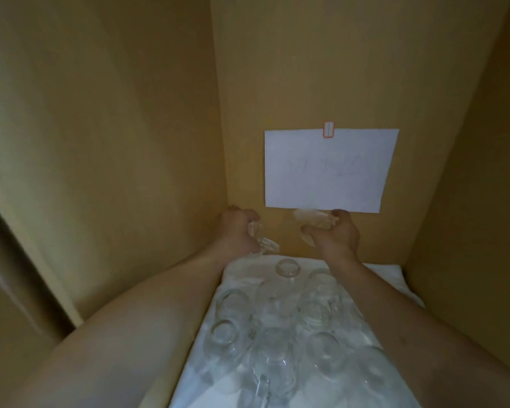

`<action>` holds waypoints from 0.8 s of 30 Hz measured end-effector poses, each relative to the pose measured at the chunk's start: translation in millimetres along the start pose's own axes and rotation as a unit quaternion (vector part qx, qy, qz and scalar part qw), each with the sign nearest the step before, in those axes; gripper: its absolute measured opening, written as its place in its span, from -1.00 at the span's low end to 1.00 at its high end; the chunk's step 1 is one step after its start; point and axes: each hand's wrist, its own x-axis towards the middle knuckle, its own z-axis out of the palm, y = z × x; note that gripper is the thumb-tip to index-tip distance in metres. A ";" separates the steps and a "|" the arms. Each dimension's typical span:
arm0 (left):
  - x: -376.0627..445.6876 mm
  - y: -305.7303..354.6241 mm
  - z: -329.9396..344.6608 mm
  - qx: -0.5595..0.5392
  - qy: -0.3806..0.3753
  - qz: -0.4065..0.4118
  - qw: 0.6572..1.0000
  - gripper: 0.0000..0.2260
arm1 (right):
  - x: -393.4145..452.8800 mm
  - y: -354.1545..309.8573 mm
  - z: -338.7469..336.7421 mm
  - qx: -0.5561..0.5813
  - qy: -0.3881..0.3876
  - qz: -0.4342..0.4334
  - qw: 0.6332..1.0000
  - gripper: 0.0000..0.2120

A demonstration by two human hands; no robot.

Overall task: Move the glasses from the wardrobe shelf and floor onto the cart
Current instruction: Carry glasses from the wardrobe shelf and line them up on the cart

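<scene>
Inside a tan wooden wardrobe, a person reaches both bare arms to the far back of a shelf. The left hand has its fingers curled round a clear glass, which tilts down and to the right from the fist and sits just above the far edge of the white cloth lining the shelf. The right hand has its fingers clamped on a second glass, lifted off the cloth and held sideways, its body pointing left toward the other hand; the two glasses are near each other but apart. Just above the right hand, a white sheet of paper hangs on the back wall under a small red-edged strip of tape (the faint writing on it is too blurred to read). Nearer the camera than both hands, between the forearms, a cluster of clear glasses stands close together on the cloth, apparently bottoms up, though the blur leaves this uncertain; the farthest one lies just below and between the two fists.
</scene>
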 end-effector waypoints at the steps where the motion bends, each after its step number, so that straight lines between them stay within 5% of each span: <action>1: -5.5 6.8 -5.0 -0.022 0.027 0.006 0.999 -0.37 | -6.8 -3.8 -8.0 0.016 0.014 0.001 1.000 -0.17; 6: -40.7 34.7 -22.9 -0.188 0.115 -0.010 0.975 -0.43 | -45.8 -19.6 -47.3 0.052 0.061 0.012 0.997 -0.09; 12: -97.4 67.4 -42.9 -0.409 0.120 -0.013 0.904 -0.43 | -107.8 -29.7 -94.1 0.195 0.112 0.013 0.974 -0.19; 19: -156.7 92.7 -64.5 -0.580 0.027 -0.060 0.812 -0.57 | -175.8 -39.6 -133.4 0.334 0.120 0.023 0.935 -0.30; 22: -178.6 94.6 -71.2 -0.643 -0.036 -0.080 0.761 -0.48 | -204.6 -36.4 -145.0 0.289 0.146 0.007 0.946 -0.23; 24: -194.3 95.6 -73.1 -0.658 -0.077 -0.080 0.744 -0.48 | -223.7 -32.4 -153.4 0.278 0.142 0.008 0.950 -0.36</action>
